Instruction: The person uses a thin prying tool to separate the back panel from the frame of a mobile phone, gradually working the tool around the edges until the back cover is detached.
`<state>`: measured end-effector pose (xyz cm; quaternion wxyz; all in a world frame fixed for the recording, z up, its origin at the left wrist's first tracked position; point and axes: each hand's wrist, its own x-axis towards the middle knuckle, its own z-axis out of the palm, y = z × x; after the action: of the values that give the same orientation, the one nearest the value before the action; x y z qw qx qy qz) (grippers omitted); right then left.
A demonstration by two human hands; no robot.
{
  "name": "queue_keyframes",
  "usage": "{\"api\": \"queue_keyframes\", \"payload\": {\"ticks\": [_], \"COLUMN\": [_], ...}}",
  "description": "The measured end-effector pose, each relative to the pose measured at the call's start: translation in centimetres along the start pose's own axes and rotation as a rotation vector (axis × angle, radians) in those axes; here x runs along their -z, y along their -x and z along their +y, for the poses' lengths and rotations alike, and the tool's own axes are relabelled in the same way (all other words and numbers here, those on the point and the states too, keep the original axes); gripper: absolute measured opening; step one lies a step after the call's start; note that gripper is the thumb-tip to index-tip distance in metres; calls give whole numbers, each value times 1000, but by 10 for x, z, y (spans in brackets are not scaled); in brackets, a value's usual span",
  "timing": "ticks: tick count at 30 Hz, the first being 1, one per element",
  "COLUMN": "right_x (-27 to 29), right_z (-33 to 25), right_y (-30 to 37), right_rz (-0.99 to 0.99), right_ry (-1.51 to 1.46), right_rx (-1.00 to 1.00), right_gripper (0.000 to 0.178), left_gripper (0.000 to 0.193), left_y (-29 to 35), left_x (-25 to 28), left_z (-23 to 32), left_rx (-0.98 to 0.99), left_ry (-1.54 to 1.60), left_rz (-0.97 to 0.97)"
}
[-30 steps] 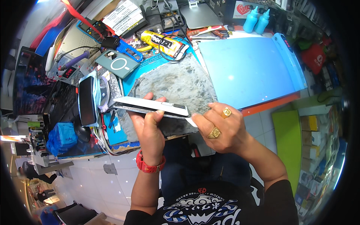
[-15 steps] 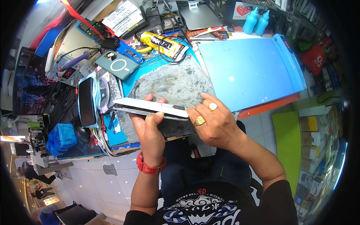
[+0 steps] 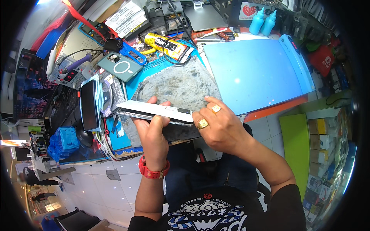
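Note:
A smartphone with a white back lies in my left hand, its long side level above a worn grey mat. My left thumb presses on the near edge and my left fingertips show past the far edge. A dark gap runs between the white back panel and the phone's body, widest toward the left end. At the right end, by the dark camera block, the curled fingers of my right hand grip the phone's corner. My right thumb is hidden.
Left of the mat lies another dark-screened phone. A green phone case, a yellow glue tube and a soldering iron sit behind. A blue heating pad is at right, with two blue bottles beyond.
My right hand has rolled slightly at the phone's right corner, and the camera block shows a little more. My left hand keeps its hold almost unmoved.

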<state>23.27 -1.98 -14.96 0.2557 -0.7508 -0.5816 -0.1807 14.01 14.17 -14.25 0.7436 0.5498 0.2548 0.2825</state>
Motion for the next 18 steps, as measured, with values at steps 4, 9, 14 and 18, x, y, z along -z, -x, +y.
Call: {"api": "queue_keyframes", "payload": {"ticks": [4,9,14,18], "right_x": [0,-5,-5,-8], "right_z": [2,4,4,5], "right_y": [3,5,6,4], "right_rz": [-4,15,24,53], "right_ry": [-19,-26,-49,-75], "right_rx": [-27,-34,-38,-24], "right_gripper": [13,13,13,18], "left_gripper": [63,79,80,78], "left_y": [-1,-2,-3,-3], "left_x": [-2,3,5,7], "left_z": [1,-4,-6,-7], "left_rx": [43,1,-9,-15], "left_ry": [-22,7,5,16], "left_rz": [6,-44,-63,-63]}}
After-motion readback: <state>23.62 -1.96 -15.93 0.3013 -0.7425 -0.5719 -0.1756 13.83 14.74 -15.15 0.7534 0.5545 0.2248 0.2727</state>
